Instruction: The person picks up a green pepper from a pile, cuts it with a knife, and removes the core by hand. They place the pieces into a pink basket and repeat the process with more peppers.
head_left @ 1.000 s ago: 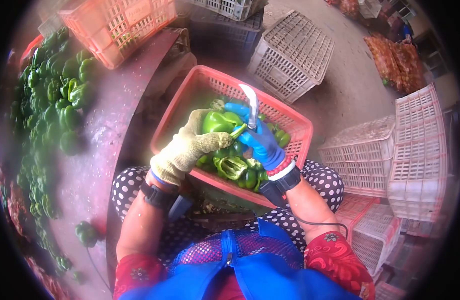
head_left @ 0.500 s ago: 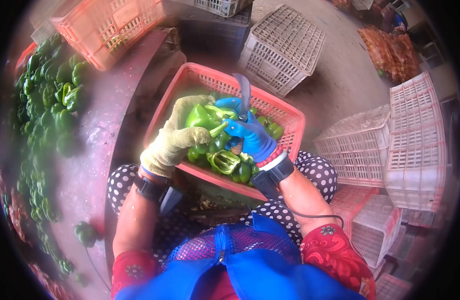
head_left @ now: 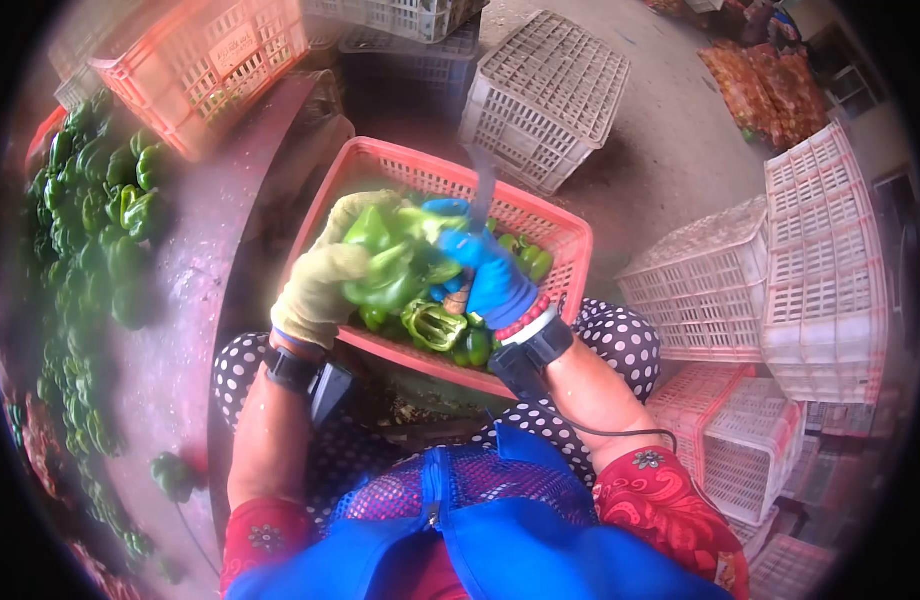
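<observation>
My left hand (head_left: 323,278), in a pale yellow knitted glove, is closed around a green bell pepper (head_left: 372,232) that is partly blurred. Against the pepper's right side, my right hand (head_left: 492,278), in a blue glove, grips a knife (head_left: 484,188). Its curved blade points up and away, and its brown handle end shows below the fingers. Both hands are over a pink plastic basket (head_left: 570,262) holding green peppers. One cut-open pepper (head_left: 433,325) lies in it just below my hands.
Many green peppers (head_left: 72,250) lie on the surface at left, with a single one (head_left: 172,476) nearer me. An orange crate (head_left: 210,75) stands at the upper left. A whitish crate (head_left: 545,100) sits beyond the basket, more crates (head_left: 822,280) at right. Filled net sacks (head_left: 765,95) lie farther back.
The view has shifted slightly, with surroundings moving left. The pepper has turned and come lower in my left hand. My right fingers no longer clearly pinch its stem; the knife stays in that hand.
</observation>
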`<state>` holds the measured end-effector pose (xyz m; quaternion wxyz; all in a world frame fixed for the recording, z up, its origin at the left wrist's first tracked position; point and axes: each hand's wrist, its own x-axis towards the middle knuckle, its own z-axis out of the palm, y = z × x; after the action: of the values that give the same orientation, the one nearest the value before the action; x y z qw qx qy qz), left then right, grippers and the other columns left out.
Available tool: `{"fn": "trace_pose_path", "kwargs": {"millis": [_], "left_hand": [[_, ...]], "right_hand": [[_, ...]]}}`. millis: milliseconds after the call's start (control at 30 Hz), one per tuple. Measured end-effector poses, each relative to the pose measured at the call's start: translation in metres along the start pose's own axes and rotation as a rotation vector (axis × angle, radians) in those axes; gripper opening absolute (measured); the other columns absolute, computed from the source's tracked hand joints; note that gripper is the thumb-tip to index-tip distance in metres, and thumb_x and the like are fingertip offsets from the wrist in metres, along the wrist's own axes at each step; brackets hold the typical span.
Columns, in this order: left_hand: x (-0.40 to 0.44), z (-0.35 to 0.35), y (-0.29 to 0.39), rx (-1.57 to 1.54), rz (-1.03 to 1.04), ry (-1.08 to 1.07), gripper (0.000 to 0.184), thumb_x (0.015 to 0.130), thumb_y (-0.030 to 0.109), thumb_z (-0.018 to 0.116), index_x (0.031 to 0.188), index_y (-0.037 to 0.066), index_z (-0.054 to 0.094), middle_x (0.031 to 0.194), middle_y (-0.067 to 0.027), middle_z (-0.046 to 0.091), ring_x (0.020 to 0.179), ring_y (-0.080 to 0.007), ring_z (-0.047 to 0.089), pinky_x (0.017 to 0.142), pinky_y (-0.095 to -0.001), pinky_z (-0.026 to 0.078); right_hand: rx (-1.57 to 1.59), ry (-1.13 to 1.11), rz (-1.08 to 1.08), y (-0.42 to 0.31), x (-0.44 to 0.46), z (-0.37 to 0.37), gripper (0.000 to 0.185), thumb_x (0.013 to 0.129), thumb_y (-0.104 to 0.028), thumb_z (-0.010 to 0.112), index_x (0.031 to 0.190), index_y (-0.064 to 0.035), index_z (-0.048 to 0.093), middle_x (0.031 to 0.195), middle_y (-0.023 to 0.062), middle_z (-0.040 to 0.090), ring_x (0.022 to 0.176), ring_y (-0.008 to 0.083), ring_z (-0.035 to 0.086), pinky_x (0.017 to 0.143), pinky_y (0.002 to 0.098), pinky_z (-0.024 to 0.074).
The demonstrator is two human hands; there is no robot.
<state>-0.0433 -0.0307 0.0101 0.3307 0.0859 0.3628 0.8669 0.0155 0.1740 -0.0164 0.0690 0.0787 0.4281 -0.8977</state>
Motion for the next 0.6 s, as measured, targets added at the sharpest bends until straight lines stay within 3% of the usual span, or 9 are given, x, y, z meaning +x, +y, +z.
{"fn": "trace_pose_path", "kwargs": {"millis": [67, 167, 267, 333, 367, 433, 500, 567, 600], "left_hand": [[0.000, -0.021, 0.003, -0.113, -0.024, -0.109, 0.070, 0.086, 0.028, 0.072, 0.146, 0.002, 0.048, 0.125, -0.0193, 0.064, 0.100, -0.0285, 0.066, 0.091, -0.0390, 0.056], [0.004, -0.007, 0.010, 0.081, 0.182, 0.034, 0.045, 0.096, 0.023, 0.055, 0.129, -0.008, 0.057, 0.113, -0.0253, 0.068, 0.102, -0.0396, 0.069, 0.094, -0.0516, 0.057], [0.017, -0.005, 0.024, -0.277, 0.302, -0.017, 0.047, 0.102, 0.028, 0.053, 0.135, -0.005, 0.054, 0.120, -0.0240, 0.065, 0.113, -0.0388, 0.065, 0.101, -0.0543, 0.053], [0.020, -0.016, 0.026, -0.206, 0.369, 0.057, 0.044, 0.105, 0.028, 0.051, 0.138, 0.000, 0.052, 0.122, -0.0200, 0.066, 0.114, -0.0341, 0.065, 0.104, -0.0519, 0.052], [0.020, -0.019, 0.027, -0.182, 0.383, 0.084, 0.043, 0.105, 0.027, 0.052, 0.140, 0.002, 0.050, 0.123, -0.0183, 0.066, 0.114, -0.0322, 0.065, 0.105, -0.0513, 0.052], [0.018, -0.013, 0.033, -0.181, 0.335, 0.089, 0.046, 0.104, 0.020, 0.056, 0.144, 0.002, 0.044, 0.129, -0.0159, 0.063, 0.116, -0.0302, 0.064, 0.107, -0.0523, 0.051], [0.026, -0.023, 0.013, -0.058, 0.339, 0.138, 0.057, 0.099, 0.016, 0.064, 0.148, 0.003, 0.039, 0.131, -0.0155, 0.060, 0.115, -0.0296, 0.064, 0.107, -0.0512, 0.051], [0.021, 0.006, 0.007, 0.237, 0.368, 0.248, 0.089, 0.087, 0.014, 0.078, 0.157, 0.006, 0.024, 0.128, -0.0171, 0.059, 0.114, -0.0284, 0.063, 0.096, -0.0427, 0.056], [0.014, 0.027, 0.007, 0.429, 0.346, 0.282, 0.090, 0.085, 0.015, 0.081, 0.157, 0.006, 0.028, 0.130, -0.0141, 0.059, 0.116, -0.0270, 0.063, 0.100, -0.0409, 0.054]], "right_hand": [[0.198, 0.060, 0.046, -0.002, -0.002, 0.003, 0.046, 0.093, -0.035, 0.066, 0.131, -0.0102, 0.062, 0.109, 0.0094, 0.071, 0.082, 0.0177, 0.070, 0.060, 0.0316, 0.0560], [0.373, 0.167, 0.031, -0.009, 0.000, 0.010, 0.050, 0.095, -0.043, 0.062, 0.130, -0.0074, 0.062, 0.116, 0.0137, 0.072, 0.084, 0.0218, 0.071, 0.062, 0.0344, 0.0574], [0.503, 0.053, 0.020, -0.017, 0.011, -0.020, 0.051, 0.097, -0.044, 0.060, 0.128, -0.0046, 0.062, 0.110, 0.0154, 0.072, 0.070, 0.0221, 0.068, 0.056, 0.0338, 0.0556], [0.232, -0.109, 0.060, -0.045, 0.014, -0.041, 0.036, 0.094, -0.031, 0.071, 0.123, -0.0104, 0.065, 0.101, 0.0075, 0.071, 0.079, 0.0155, 0.068, 0.056, 0.0294, 0.0581], [-0.340, 0.054, 0.040, -0.051, 0.013, -0.040, 0.039, 0.095, -0.031, 0.074, 0.127, -0.0118, 0.064, 0.097, 0.0010, 0.067, 0.074, 0.0079, 0.061, 0.054, 0.0244, 0.0536], [-0.463, 0.148, -0.007, -0.044, 0.005, -0.027, 0.041, 0.096, -0.026, 0.074, 0.129, -0.0072, 0.062, 0.095, 0.0039, 0.069, 0.062, 0.0067, 0.057, 0.049, 0.0223, 0.0487], [-0.403, 0.198, 0.103, -0.022, 0.005, -0.025, 0.043, 0.098, -0.033, 0.073, 0.132, -0.0080, 0.061, 0.095, 0.0063, 0.071, 0.055, 0.0069, 0.053, 0.048, 0.0201, 0.0447], [0.065, 0.037, 0.268, -0.007, 0.003, 0.001, 0.048, 0.102, -0.053, 0.059, 0.129, -0.0137, 0.063, 0.094, 0.0078, 0.071, 0.052, 0.0089, 0.048, 0.049, 0.0264, 0.0441], [0.287, -0.055, 0.393, -0.009, -0.002, 0.016, 0.053, 0.102, -0.060, 0.053, 0.126, -0.0151, 0.065, 0.093, 0.0080, 0.071, 0.052, 0.0101, 0.047, 0.049, 0.0294, 0.0439]]}}
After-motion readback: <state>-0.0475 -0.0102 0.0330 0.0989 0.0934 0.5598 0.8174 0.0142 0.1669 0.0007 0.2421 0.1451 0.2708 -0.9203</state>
